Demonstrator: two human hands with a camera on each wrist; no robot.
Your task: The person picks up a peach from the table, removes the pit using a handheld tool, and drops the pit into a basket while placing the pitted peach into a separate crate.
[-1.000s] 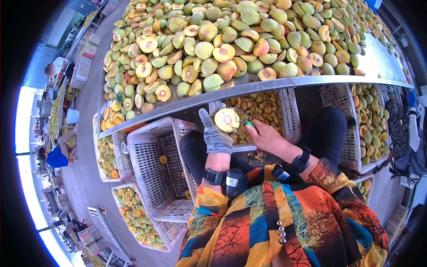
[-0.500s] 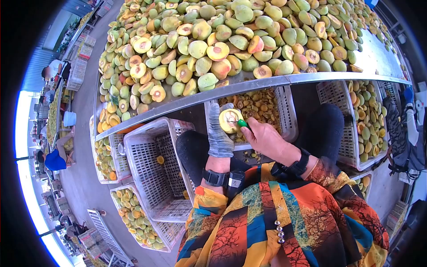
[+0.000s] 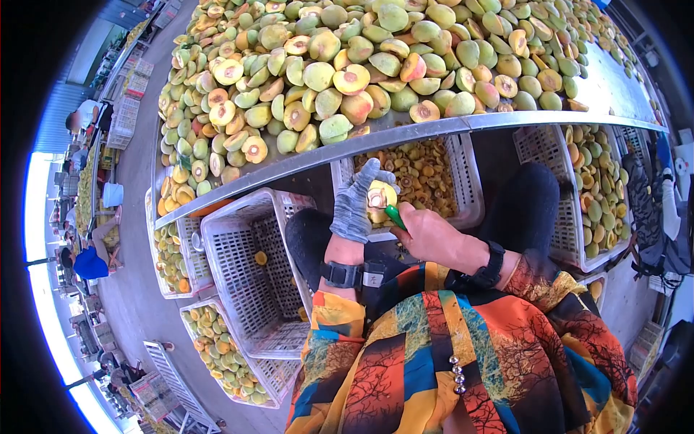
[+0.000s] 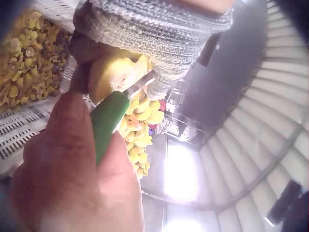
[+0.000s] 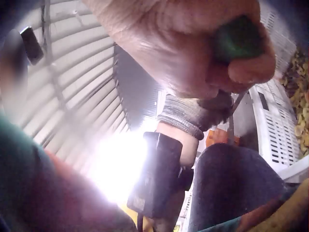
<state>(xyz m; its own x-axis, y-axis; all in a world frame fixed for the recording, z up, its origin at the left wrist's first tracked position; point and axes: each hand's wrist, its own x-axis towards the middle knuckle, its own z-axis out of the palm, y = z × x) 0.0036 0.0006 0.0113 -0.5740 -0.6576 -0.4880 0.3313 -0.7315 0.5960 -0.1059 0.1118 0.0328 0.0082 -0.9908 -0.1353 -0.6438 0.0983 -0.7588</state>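
Note:
In the head view, the gloved left hand (image 3: 353,206) holds a halved yellow-green fruit (image 3: 380,195), cut face up, its fingers curled round the far side. The bare right hand (image 3: 435,236) grips a tool by its green handle (image 3: 394,215), close to the fruit's right side. The left wrist view shows the green handle (image 4: 110,113) in the right hand (image 4: 72,169), with a metal blade (image 4: 140,83) against the fruit flesh (image 4: 118,72). In the right wrist view the right hand (image 5: 193,43) wraps the handle (image 5: 239,41), and the gloved left hand (image 5: 186,113) is beyond.
Halved fruits (image 3: 318,76) are heaped on a table with a metal edge (image 3: 318,155). Below the hands stands a crate (image 3: 470,181) of small pieces. A crate (image 3: 249,318) with few pieces is at left; fruit-filled crates (image 3: 578,231) stand at both sides. People sit far left.
The left hand has tilted, and its fingers have come round the fruit. The right hand has shifted with the tool, whose metal end no longer shows over the cut face in the head view.

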